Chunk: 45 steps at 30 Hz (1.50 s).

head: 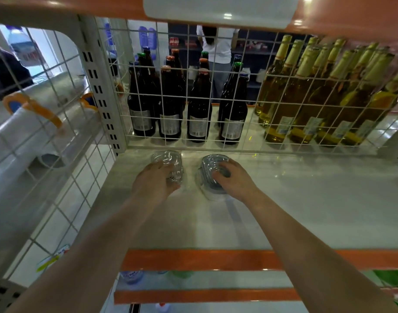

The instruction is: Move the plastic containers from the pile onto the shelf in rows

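Both forearms reach in over the shelf; left hand grips a clear plastic container from above; right hand curls over a second container just beside it; both sit near the wire grid; behind the grid, dark bottles and yellow bottles.

Left hand hides container front; bottle labels blurred.

Back, 12 o'clock: we saw a white wire grid.
Beyond it: dark bottles, golden bottles.
Edge, 6 o'clock: orange strip.
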Each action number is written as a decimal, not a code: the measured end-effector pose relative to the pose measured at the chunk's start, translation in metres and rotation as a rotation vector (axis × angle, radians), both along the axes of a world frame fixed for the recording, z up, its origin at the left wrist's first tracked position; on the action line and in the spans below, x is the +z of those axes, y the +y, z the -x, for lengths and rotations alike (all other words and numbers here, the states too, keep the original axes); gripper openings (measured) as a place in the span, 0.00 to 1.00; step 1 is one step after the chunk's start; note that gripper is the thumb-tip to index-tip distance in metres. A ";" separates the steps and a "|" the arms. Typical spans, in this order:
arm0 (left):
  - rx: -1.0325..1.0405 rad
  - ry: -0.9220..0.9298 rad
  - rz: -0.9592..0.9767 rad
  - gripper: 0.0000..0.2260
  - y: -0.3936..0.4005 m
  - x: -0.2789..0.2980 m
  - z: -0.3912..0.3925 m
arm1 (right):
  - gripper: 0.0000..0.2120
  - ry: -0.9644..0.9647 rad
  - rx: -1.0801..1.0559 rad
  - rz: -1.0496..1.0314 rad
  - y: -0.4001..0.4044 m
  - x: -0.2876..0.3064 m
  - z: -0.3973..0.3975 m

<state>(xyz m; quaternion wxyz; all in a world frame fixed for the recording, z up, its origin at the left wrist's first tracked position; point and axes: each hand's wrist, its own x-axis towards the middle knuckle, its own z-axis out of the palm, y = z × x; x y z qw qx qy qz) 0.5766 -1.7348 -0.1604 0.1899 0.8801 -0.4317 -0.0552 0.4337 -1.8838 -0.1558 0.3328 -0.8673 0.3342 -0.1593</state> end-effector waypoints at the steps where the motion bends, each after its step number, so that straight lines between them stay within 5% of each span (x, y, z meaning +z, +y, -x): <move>1: -0.014 -0.010 0.005 0.24 0.000 0.000 -0.002 | 0.16 0.013 0.008 0.012 -0.001 0.001 -0.001; 7: 0.064 -0.106 0.080 0.17 0.009 -0.001 -0.001 | 0.12 0.038 -0.054 0.177 -0.003 -0.004 -0.001; 18: 0.081 -0.104 0.049 0.14 0.042 -0.003 -0.035 | 0.08 0.009 0.321 0.129 0.030 -0.013 -0.054; 21: 0.062 -0.087 0.046 0.10 0.048 -0.002 -0.048 | 0.15 0.004 0.347 0.143 0.037 -0.016 -0.071; 45: 0.020 0.005 -0.054 0.20 0.030 0.009 -0.101 | 0.22 0.152 0.209 0.335 0.025 -0.027 -0.127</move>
